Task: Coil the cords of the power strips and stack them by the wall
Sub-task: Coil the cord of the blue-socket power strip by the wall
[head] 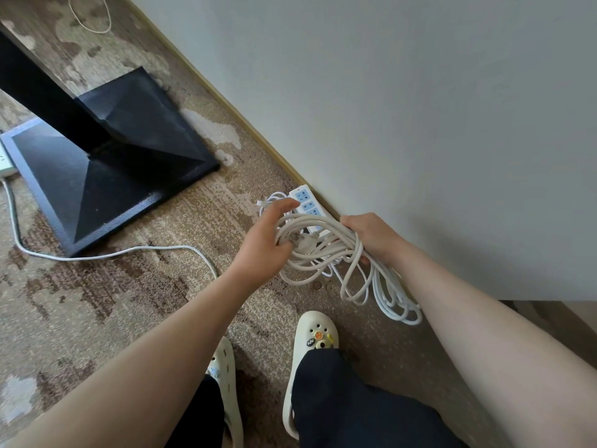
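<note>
A power strip (307, 205) lies against the wall (420, 108), under a cord bundle (326, 250) between both hands; a table base (129, 156) stands left, another strip (6, 160) far left.

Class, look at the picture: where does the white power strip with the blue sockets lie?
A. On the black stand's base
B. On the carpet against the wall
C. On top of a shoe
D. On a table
B: the power strip lies on the carpet, along the wall.
</note>
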